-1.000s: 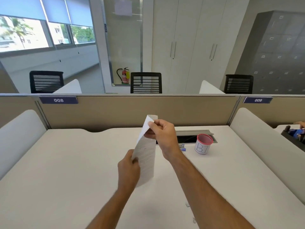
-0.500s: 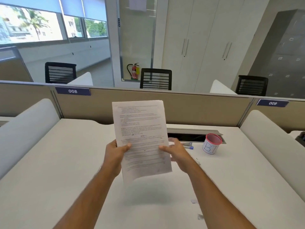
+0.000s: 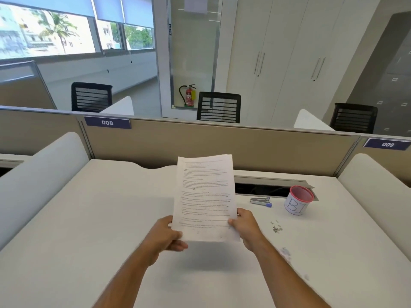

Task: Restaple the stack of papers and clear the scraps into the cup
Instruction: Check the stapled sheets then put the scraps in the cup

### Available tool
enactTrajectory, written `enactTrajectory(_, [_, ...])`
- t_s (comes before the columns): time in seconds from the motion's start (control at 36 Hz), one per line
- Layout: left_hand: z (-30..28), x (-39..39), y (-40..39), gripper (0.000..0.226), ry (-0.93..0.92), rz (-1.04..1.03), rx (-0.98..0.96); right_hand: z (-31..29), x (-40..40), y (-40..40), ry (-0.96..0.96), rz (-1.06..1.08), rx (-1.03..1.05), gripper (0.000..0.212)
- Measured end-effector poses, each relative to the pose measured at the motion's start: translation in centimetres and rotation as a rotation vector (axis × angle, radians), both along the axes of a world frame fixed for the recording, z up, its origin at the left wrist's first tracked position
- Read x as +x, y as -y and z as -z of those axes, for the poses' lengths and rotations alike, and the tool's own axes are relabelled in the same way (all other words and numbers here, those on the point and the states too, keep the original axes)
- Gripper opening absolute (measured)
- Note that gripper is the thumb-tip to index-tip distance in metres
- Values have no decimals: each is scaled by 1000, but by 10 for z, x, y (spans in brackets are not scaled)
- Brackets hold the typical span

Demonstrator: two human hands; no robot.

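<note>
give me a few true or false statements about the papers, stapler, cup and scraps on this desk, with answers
1. Both hands hold the stack of papers above the desk. True: the left hand and right hand grip its lower corners.
2. The stapler is in the right hand. False: it lies on the desk, left of the cup.
3. The cup stands upright with a red rim. True.
4. The scraps are already in the cup. False: small bits lie on the desk in front of it.
5. The cup lies on its side. False: it stands upright, opening up.
</note>
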State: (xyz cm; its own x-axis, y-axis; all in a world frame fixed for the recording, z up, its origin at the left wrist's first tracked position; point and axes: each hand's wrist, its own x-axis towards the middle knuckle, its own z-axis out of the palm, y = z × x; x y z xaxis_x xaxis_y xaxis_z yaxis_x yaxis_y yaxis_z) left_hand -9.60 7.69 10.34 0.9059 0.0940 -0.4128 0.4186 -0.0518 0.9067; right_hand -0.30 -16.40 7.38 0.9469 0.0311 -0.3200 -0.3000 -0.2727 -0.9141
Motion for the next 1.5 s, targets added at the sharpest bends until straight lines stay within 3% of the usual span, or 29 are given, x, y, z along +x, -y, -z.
enactTrajectory(0.08, [8,4,0,45,16,-42,45,0,3,-7,-15,5,-1,25])
enactTrajectory(0.25, [17,32,-16,29,62,-222,111,11,23,-23,-35,17,-37,13])
enactTrajectory(0.58, [42,85,-38,25,13,-356,168,12,68,-54,-134,-88,19,56])
enactTrajectory(0.78, [65,109,-46,17,-28,-397,209,34,97,-68,-134,0,-39,27])
enactTrajectory(1.03, [74,144,-38,24,-47,-432,289,58,124,-81,-155,94,-157,21])
enactTrajectory(1.36, [98,167,-36,18,-54,-488,279,72,132,-80,-134,133,-145,25])
enactTrajectory(1.42, [101,167,-37,12,-56,-492,295,72,133,-79,-120,111,-187,17])
enactTrajectory(1.5, [101,164,-39,32,-62,-442,468,68,132,-76,-39,71,-420,21])
